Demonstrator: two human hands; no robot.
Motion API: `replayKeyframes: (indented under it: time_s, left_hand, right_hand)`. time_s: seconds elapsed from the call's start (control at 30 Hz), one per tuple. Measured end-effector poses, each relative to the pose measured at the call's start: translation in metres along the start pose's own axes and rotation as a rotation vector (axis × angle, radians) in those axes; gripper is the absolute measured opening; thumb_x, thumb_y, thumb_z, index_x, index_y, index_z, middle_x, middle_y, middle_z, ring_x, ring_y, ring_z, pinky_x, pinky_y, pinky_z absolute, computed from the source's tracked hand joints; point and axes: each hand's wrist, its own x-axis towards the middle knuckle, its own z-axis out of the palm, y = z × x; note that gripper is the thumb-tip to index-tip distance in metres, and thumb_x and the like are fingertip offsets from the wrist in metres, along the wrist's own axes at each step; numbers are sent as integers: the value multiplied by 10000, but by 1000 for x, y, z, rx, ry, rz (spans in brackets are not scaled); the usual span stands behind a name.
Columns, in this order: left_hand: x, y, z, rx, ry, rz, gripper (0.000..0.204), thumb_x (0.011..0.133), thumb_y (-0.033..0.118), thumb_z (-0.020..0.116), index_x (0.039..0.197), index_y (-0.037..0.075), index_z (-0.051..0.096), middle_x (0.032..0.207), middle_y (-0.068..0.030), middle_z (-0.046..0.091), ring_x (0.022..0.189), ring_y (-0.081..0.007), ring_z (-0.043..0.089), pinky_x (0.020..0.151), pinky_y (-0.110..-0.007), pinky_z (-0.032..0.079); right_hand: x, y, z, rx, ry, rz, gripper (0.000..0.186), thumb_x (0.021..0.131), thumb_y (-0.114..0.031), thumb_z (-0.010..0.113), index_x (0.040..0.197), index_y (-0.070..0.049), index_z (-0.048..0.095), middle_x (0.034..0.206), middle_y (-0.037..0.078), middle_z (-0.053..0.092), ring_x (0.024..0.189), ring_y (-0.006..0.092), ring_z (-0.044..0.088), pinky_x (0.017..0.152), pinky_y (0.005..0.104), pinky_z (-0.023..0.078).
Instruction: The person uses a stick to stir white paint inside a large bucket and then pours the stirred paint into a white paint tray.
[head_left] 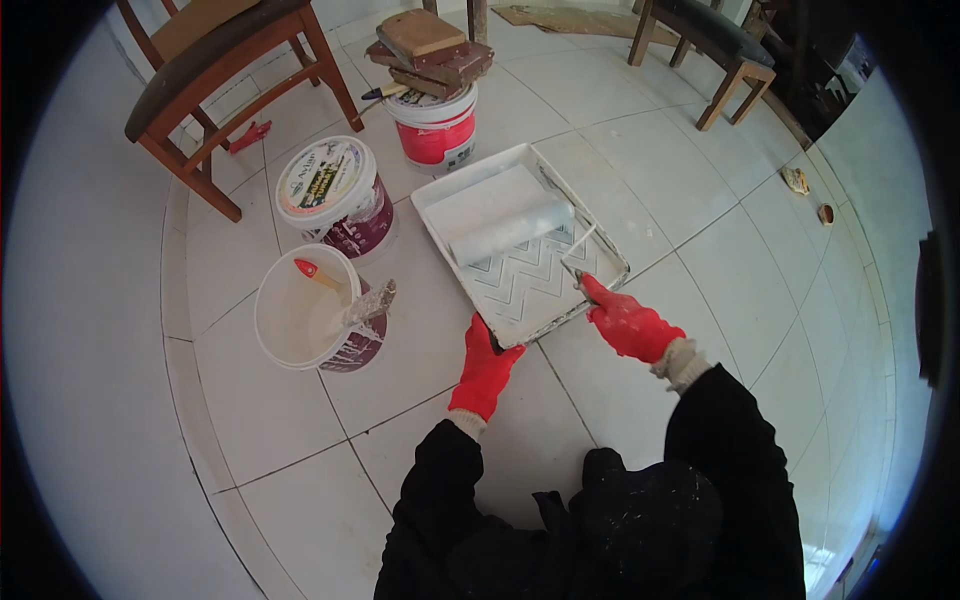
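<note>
A white paint tray (440, 205) with a zigzag-ribbed slope lies on the tiled floor in front of me. My left hand (488, 368), in a red rubber glove, grips the tray's near left corner, its fingers partly hidden by the rim. My right hand (632, 322), gloved the same way, is closed round the handle of a paint roller. The roller's white, paint-coated sleeve (512, 232) rests across the tray, and its wire frame bends back to my hand. Left of the tray stands an open bucket (262, 310) of white paint, with a red-handled brush (318, 273) inside.
A paint-smeared scraper-like tool (366, 305) lies over the bucket's rim. Behind stand a lidded purple-and-white bucket (335, 195) and a red-and-white bucket (437, 135) with wooden blocks (428, 50) on top. A wooden chair (230, 80) is at far left, another seat (715, 50) at far right.
</note>
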Motion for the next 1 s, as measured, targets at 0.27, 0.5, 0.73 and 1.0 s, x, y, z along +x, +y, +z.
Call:
replayKeyframes:
  time_s: [0.27, 0.5, 0.73, 1.0]
  left_hand:
    - [-8, 13, 2, 52, 20, -28, 779, 708, -1, 733, 1352, 49, 297, 1303, -155, 340, 1193, -287, 441, 990, -373, 409]
    - [-1, -12, -1, -63, -27, -5, 782, 710, 18, 745, 1350, 44, 298, 1290, -157, 346, 1192, -279, 443, 996, -366, 406]
    - [-2, 6, 0, 51, 11, 17, 677, 705, -48, 715, 1282, 30, 369, 1221, -108, 493, 1120, -224, 529, 909, -333, 458]
    - [0, -7, -5, -28, -52, -23, 804, 696, 28, 756, 1353, 52, 293, 1307, -175, 337, 1217, -304, 423, 996, -377, 404]
  right_hand:
    - [-90, -2, -28, -5, -100, 94, 473, 927, -127, 451, 1387, -86, 349, 797, 191, 611, 673, 348, 584, 645, 399, 469]
    - [-49, -15, -17, -168, -154, 78, 574, 918, -183, 457, 1432, -77, 225, 842, 246, 618, 742, 396, 612, 655, 487, 463]
    - [26, -44, -5, -14, -166, 206, 535, 937, -264, 405, 1416, -78, 259, 966, 250, 610, 652, 375, 602, 593, 461, 467]
    - [-44, -28, -22, -46, -95, 122, 494, 934, -207, 435, 1402, -95, 324, 846, 220, 621, 649, 368, 595, 618, 427, 473]
